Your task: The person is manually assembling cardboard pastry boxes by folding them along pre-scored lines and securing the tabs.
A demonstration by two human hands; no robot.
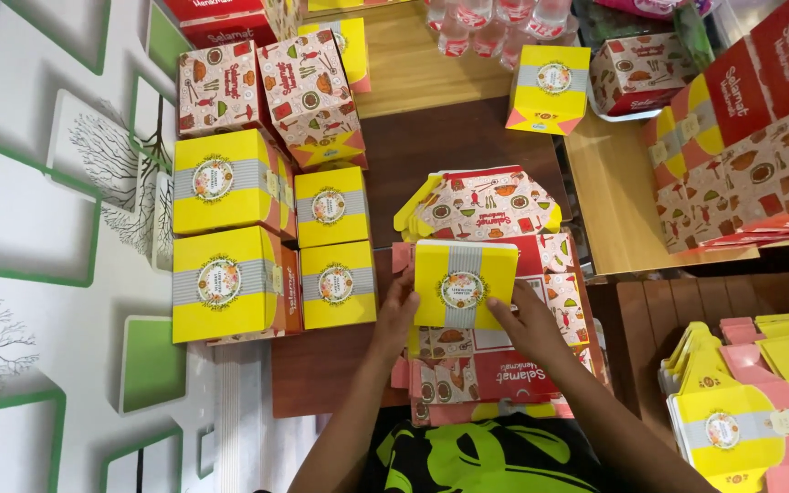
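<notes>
Working over a dark wooden desk (431, 137). Sitting finished at left: block of four closed yellow boxes (271, 239), patterned ones behind. Lying under the hands: stack of flat unfolded blanks (495, 370), plenty left; more flats (751, 411) waiting at right. Holding yellow-lidded box (464, 285) atop that stack, centre frame. Left hand (396, 315) and right hand (530, 321) pressing its sides, fingers clamped on it.

The fingertips of the left hand (396, 315) and the right hand (524, 321) are hidden behind the yellow box (464, 285). The flat cartons (490, 365) beneath are largely covered. The water bottles (495, 20) are cut off by the top edge, the flattened stack (751, 411) by the right edge.
</notes>
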